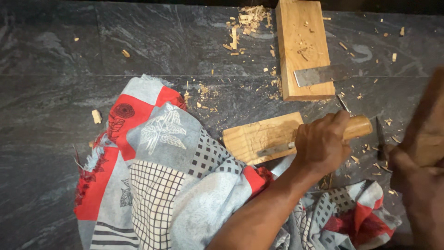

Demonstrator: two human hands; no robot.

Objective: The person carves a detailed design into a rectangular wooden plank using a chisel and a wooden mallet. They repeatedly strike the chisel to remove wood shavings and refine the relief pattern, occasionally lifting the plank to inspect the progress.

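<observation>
Patterned cloth (175,185) in red, grey and white, printed with checks and leaves, fills the nearest ground at 7 o'clock, draped over what seems to be the person's legs. Across it the left forearm rises from 6 o'clock toward 2 o'clock, ending in the left hand (321,146), knuckles up and fingers curled tight around the chisel (323,139). Its rounded wooden handle sticks out past the hand at 2 o'clock, while the steel blade slants down toward 8 o'clock and rests on the small wooden panel (261,136). That panel lies just above the cloth at the centre, faint drawn lines on its face. At 3 o'clock, blurred at the edge, the right hand (409,169) is closed about a wooden mallet (428,125), raised beside the chisel handle and apart from it. Between the two a thin dark tool (380,139) lies on the floor. Farther off, at 12 to 1 o'clock, a long wooden block (303,46) lies on the dark stone floor (92,46), with a flat metal blade (321,74) lying across its near end. Wood chips (247,18) are heaped at the block's left.
</observation>
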